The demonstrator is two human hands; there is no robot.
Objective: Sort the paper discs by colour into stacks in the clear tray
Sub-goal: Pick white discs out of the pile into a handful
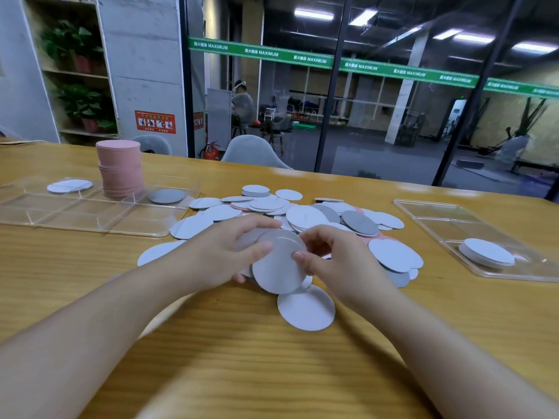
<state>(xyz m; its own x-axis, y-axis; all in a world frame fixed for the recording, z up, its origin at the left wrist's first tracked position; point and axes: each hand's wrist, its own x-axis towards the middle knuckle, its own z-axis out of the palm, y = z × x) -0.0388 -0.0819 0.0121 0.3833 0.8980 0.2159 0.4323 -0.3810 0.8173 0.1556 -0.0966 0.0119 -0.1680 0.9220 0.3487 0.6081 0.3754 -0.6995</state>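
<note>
A loose pile of paper discs (305,216), mostly white with some grey and pink ones, covers the middle of the wooden table. Above its near edge, my left hand (223,252) and my right hand (332,258) together hold a small bundle of greyish-white discs (278,264), fingers curled round its rim. The clear tray (90,213) at the left holds a tall pink stack (120,167), a few white discs (69,186) and a grey disc (167,195). One white disc (306,308) lies alone, nearest me.
A second clear tray (472,234) at the right holds a short stack of white discs (487,252). The table's far edge runs behind the pile, with a grey chair (254,151) and a glass wall beyond. Bare wood shows in the foreground.
</note>
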